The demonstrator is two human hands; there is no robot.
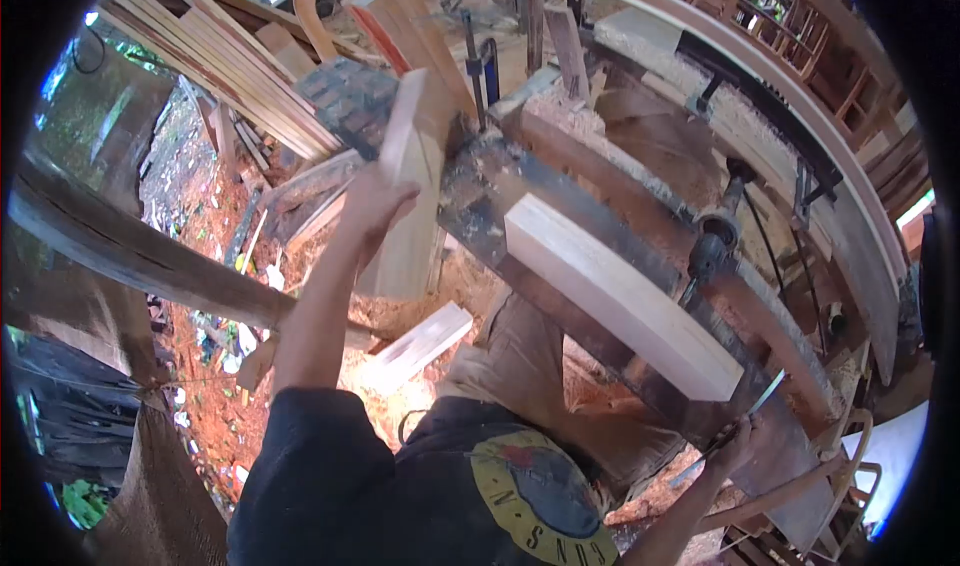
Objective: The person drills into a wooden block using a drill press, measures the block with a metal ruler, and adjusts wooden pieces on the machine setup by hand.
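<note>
My left hand (393, 194) is closed on the lower end of a pale wooden block (406, 126), which stands tilted upward beside a larger board. At the lower right, my right hand (733, 448) is wrapped round a slim tool with a pale, thin end (768, 390); its kind is unclear. Just beyond that hand, a squared wooden beam (620, 301) lies lengthwise on the dark bench (535, 181). Another short wooden block (420, 346) lies in bright light left of my knee.
Long wooden strips (215, 71) lean at the upper left. A clamp (480, 71) stands at the bench's far end. A metal machine part (713, 244) sits right of the beam. A thick pole (150, 241) crosses the left side. Shavings and scraps cover the ground.
</note>
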